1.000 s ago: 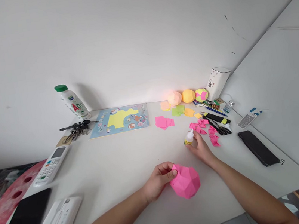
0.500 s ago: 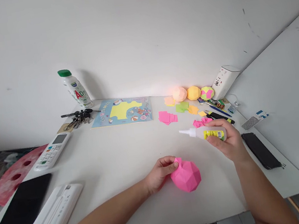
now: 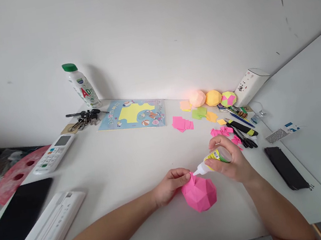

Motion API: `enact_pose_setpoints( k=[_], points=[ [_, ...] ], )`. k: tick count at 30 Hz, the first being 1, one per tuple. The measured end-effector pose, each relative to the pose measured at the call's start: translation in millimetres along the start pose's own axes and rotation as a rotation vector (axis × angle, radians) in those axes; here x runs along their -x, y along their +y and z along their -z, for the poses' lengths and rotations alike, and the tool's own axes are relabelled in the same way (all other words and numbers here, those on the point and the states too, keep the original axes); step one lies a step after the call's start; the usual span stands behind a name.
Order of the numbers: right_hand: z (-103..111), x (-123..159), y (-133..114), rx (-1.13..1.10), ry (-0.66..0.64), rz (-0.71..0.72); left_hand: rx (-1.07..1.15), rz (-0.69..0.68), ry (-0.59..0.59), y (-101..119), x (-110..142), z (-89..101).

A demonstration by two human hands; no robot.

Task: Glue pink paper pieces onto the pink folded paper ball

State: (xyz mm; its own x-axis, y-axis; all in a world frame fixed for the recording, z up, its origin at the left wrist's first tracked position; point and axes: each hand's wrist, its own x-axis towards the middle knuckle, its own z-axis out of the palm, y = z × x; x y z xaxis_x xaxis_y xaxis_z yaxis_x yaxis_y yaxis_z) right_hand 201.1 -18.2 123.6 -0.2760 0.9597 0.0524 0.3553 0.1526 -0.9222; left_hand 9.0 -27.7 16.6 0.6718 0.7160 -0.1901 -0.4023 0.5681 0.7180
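A pink folded-paper ball [image 3: 200, 195] rests near the front of the white table. My left hand [image 3: 171, 186] pinches a raised paper flap at its top left between thumb and fingers. In my right hand [image 3: 231, 163] is a clear glue bottle [image 3: 212, 160] with a yellow label, tilted down to the left. Its narrow white nozzle meets or nearly meets the pinched flap; whether they touch I cannot tell. Behind my right hand lie pink folded paper pieces [image 3: 221, 131] and black scissors [image 3: 248, 142]. A stack of flat pink paper squares [image 3: 181, 123] is farther back.
Three finished paper balls [image 3: 213, 97] line the wall beside a white box [image 3: 252, 86]. A black pouch [image 3: 286, 167] lies right. At left are a bottle with green cap [image 3: 82, 85], keys [image 3: 87, 118], a remote [image 3: 54, 153] and a black tablet-like slab [image 3: 18, 223]. A blue booklet [image 3: 112, 121] lies behind.
My right hand has brought the glue bottle down and left, from above the table to the flap on the ball. My left hand keeps its pinch. The camera view has shifted slightly.
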Motion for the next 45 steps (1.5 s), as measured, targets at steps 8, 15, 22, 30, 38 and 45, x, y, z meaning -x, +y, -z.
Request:
enact_pose_setpoints(
  k=[8, 15, 22, 30, 38, 45],
  points=[
    [-2.1, -0.6, -4.3, -0.017, -0.024, -0.038, -0.040, 0.040, 0.000, 0.3, -0.7, 1.5],
    [-0.2, 1.5, 2.6, 0.095, 0.006, 0.048, -0.065, 0.050, -0.014, -0.4, -0.6, 2.5],
    [-2.3, 2.4, 2.3, 0.077, -0.031, 0.036, -0.096, 0.058, -0.028, 0.4, 0.6, 2.2],
    [-2.0, 2.0, -0.3, 0.096, -0.031, 0.045, -0.117, 0.061, -0.033, -1.6, 0.3, 4.0],
    [-2.3, 1.2, -1.6, 0.103, -0.039, 0.069, -0.127, 0.066, -0.017, 0.0, 0.6, 2.4],
    [-2.8, 0.0, -1.7, 0.104, -0.040, 0.104, -0.137, 0.079, -0.010, -0.5, 1.0, 2.5]
  ],
)
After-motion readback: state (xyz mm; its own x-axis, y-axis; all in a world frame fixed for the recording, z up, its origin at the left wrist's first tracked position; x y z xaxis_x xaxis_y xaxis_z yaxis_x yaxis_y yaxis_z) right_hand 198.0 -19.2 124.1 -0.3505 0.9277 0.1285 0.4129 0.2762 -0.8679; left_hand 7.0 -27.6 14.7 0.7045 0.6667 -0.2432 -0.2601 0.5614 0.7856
